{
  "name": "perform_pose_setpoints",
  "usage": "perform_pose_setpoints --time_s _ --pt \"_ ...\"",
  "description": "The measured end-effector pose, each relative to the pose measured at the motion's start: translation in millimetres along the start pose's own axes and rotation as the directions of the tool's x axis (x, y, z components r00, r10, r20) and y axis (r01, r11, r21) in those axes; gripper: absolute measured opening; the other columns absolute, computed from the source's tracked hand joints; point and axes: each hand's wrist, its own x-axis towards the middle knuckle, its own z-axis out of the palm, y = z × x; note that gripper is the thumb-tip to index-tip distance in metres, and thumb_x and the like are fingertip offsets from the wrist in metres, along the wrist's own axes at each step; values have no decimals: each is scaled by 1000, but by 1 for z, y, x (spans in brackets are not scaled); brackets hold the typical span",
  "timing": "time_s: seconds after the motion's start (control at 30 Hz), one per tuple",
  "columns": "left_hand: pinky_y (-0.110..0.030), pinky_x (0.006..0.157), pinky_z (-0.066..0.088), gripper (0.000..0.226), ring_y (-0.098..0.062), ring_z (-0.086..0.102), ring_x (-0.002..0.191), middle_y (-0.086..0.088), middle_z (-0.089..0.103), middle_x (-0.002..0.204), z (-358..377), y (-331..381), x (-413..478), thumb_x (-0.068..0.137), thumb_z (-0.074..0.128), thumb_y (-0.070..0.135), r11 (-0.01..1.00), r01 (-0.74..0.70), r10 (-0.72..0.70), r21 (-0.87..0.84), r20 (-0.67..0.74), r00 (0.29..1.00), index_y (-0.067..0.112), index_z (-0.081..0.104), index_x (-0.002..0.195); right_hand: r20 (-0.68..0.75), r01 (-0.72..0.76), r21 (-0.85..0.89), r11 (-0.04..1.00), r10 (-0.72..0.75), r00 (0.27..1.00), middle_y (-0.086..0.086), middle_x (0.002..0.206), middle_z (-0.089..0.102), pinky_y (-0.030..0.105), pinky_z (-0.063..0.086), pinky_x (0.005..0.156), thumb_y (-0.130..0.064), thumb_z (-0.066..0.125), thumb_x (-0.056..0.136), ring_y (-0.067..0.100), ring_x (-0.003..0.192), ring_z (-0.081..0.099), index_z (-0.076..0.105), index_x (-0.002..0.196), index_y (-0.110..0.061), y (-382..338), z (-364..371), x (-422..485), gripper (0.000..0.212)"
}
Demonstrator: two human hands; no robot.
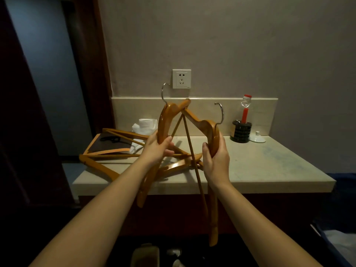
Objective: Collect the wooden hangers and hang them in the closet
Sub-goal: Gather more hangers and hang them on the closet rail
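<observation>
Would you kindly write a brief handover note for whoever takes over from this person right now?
Left grip: holds one amber wooden hanger with a steel hook, raised above the pale stone counter.
Right grip: holds a second amber wooden hanger; the two cross at their upper ends.
Remaining wooden hangers lie piled on the counter's left side.
Done: two hangers picked up.
Left: collect the pile, then hang everything in the closet, which is not in view.

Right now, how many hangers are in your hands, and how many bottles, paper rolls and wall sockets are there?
Held wooden hangers: 2, the left hanger and the right hanger
Plastic bottle: 1
Paper roll: 1
Wall socket: 1
Total: 5
</observation>
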Motion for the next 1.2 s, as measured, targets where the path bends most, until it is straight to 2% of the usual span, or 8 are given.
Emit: perform_pose_setpoints --time_s 0.1,0.23,0.43,0.57,0.67,0.83,1.03,1.2 --pt "-25 65 52 30 -8 68 78 -2 68 107 0 -8 -5 97 43 31 991 88 -88 -101 2 996 13 50 120 -50 -7 -18 1000 6 999 5 127 55 24 46 98 -18 48 95 15 115 54 34 141 -12 -3 17 -14 48" --pt "-53 103 40 35 -13 70 88 0 70 108 -7 -17 -1 97 41 36 965 145 -144 -216 18 989 13 52 122 -130 -4 -100 995 -9 991 4 137 49 31 44 102 -18 52 93 17 124 49 28 145 -15 2 18 -15 57" --pt "-57 107 33 35 -14 70 91 0 70 109 -12 -25 8 97 42 35 950 152 -149 -274 32 988 14 50 124 -37 -192 -422 886 194 980 7 140 46 40 47 96 -19 59 89 27 121 53 12 149 -20 13 25 17 76" --pt "-50 99 45 32 -13 71 87 0 70 106 -6 -27 10 98 42 33 963 80 -86 -258 -13 996 15 50 123 -25 -238 -568 788 272 962 9 132 51 38 50 88 -26 65 85 29 117 55 25 141 -14 23 52 42 70" --pt "-42 87 53 25 -13 71 83 0 69 103 -5 -31 13 98 41 31 957 57 -69 -285 -33 997 17 50 117 -13 -300 -625 721 374 927 10 116 58 30 53 67 -29 68 82 25 97 61 35 130 -12 36 66 57 60" --pt "-35 71 59 9 -17 71 81 -2 69 97 -9 -34 18 97 43 30 947 53 -71 -318 -47 996 27 51 94 -9 -328 -714 618 460 888 6 95 58 22 35 45 -47 71 75 18 74 57 45 117 -10 60 74 59 61" --pt "-32 66 58 11 -20 70 79 -5 69 94 -3 -35 21 97 43 30 949 22 -46 -313 -69 997 25 52 92 52 -350 -736 579 565 824 4 81 58 23 44 54 -60 66 73 15 70 58 50 76 -17 74 60 70 46" --pt "-32 65 58 18 -21 71 79 -6 70 95 6 -30 26 97 44 32 954 55 -60 -296 -10 998 19 54 104 93 -416 -679 605 632 769 6 83 56 27 51 68 -48 67 78 20 80 61 43 73 -16 77 44 85 40"
